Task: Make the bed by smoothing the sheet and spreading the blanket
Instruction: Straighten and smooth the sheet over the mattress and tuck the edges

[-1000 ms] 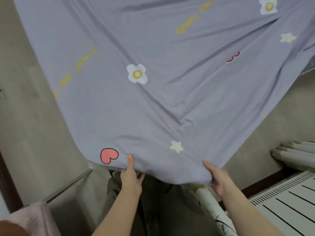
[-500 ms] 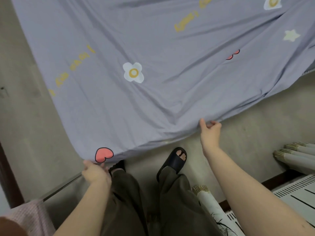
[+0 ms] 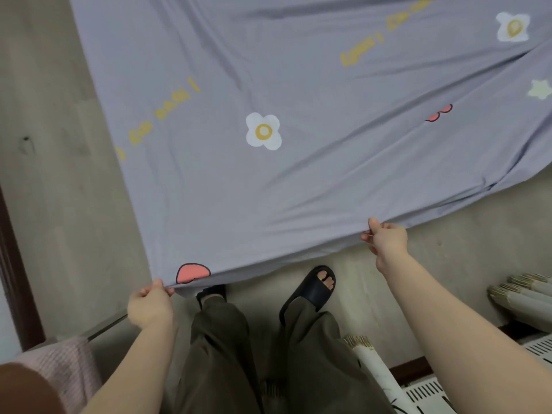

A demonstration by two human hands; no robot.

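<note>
Since a moment ago both hands have slid apart along the near edge of the soft, light sheet (image 3: 298, 174), left hand (image 3: 150, 307) and right hand (image 3: 386, 239) each pinching it shut over the floor (image 3: 448, 249), good spots to pull it flat.

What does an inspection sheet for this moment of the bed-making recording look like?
Surface: beige floor below; the bed itself not visible.
Job's things: lavender sheet with flower, heart and star prints, held up by its near edge, creases running toward the right.
Clutter: rolled scrolls at right; pink cloth at lower left.
Grippers: left hand pinches the sheet's corner by the red heart; right hand grips the edge further along.
Cables: nothing seen.
Surroundings: dark trousers, black slippers, white slatted panel.
</note>
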